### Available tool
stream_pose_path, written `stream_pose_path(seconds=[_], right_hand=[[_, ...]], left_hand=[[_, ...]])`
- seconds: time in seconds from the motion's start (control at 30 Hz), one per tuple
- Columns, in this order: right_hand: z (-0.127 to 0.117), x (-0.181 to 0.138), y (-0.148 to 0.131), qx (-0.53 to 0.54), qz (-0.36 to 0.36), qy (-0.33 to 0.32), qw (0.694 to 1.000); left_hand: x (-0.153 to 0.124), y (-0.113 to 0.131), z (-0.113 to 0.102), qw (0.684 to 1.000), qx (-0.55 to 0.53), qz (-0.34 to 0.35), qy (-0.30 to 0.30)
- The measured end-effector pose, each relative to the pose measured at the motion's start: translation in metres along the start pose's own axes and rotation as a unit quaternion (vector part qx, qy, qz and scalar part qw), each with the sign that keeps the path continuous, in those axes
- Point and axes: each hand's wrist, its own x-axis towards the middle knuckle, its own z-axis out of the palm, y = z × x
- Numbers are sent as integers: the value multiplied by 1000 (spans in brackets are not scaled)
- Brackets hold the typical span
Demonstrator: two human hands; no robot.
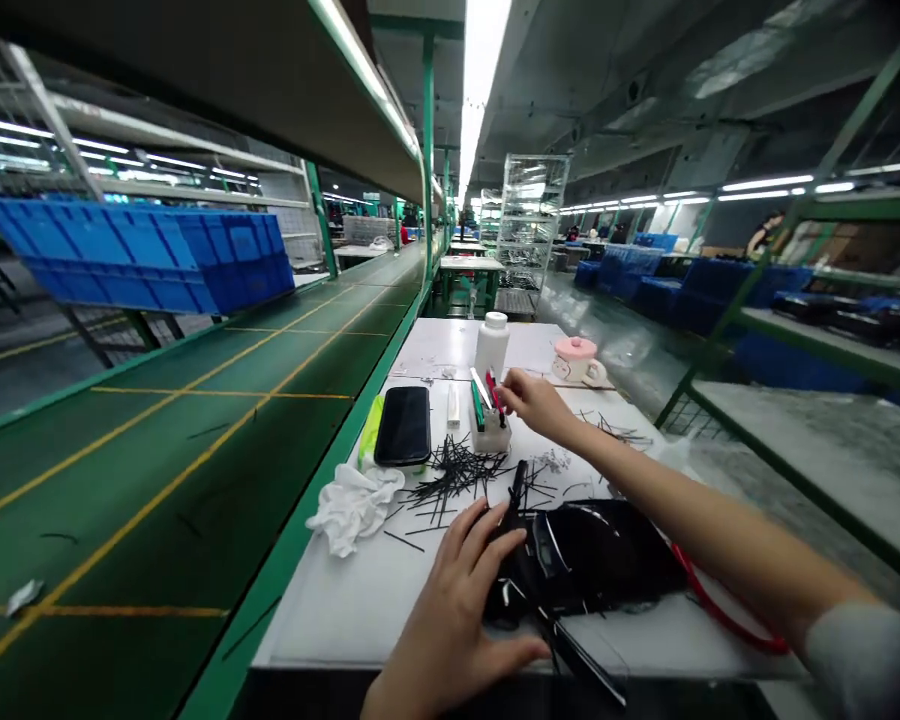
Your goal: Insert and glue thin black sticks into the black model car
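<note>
My left hand (461,590), fingers spread, rests on the left end of a glossy black plastic part (607,555). The part lies on the white worktable (322,630), and a long narrow black arm sticks out from it toward me. My right hand (534,402) reaches forward to a small white holder (492,438). Its fingers are pinched at a slim red tool (493,388) standing there; the tool's exact kind cannot be made out. A green tool (478,406) and a white one stand beside it. Short black strips (457,470) lie scattered before the holder.
Left on the table are a phone (403,426) and a crumpled white cloth (356,505). Behind the holder stand a white bottle (493,345) and a pink-lidded mug (576,360). A green conveyor (195,450) runs along the left; a red loop (727,610) lies right.
</note>
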Motion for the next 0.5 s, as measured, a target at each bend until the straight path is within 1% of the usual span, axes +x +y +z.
stream_pose_path(seconds=[0.07, 0.13, 0.17, 0.23, 0.27, 0.3, 0.33, 0.37, 0.4, 0.43, 0.5], right_hand=[[-5, -3, -6, -7, 10, -31, 999], [-22, -18, -17, -5, 13, -45, 999], [-34, -32, -25, -1, 11, -49, 999], [-58, -72, -44, 13, -7, -66, 998], [-68, -97, -53, 21, -31, -83, 996], [-74, -123, -61, 15, -81, -109, 991], [-77, -149, -67, -4, -118, -147, 982], [-76, -173, -70, -30, -146, -160, 976], [-72, -194, -70, -56, -150, -165, 973], [-65, -211, -68, -79, -137, -164, 974], [-51, -230, -59, -112, -89, -139, 980]], left_hand=[[1, 0, 0, 1000, 1, -20, -15], [3, 0, 0, 999, 2, -38, -26], [4, 0, 0, 999, 3, -45, -29], [5, 1, 0, 998, 5, -56, -30], [6, 0, 0, 998, 6, -61, -28], [6, 0, -1, 997, 4, -67, -26], [7, -1, -1, 997, -2, -74, -27], [7, -2, -2, 996, -10, -85, -29], [8, -3, -3, 995, -21, -97, -33], [8, -5, -5, 993, -31, -108, -41], [9, -9, -9, 989, -44, -126, -58]])
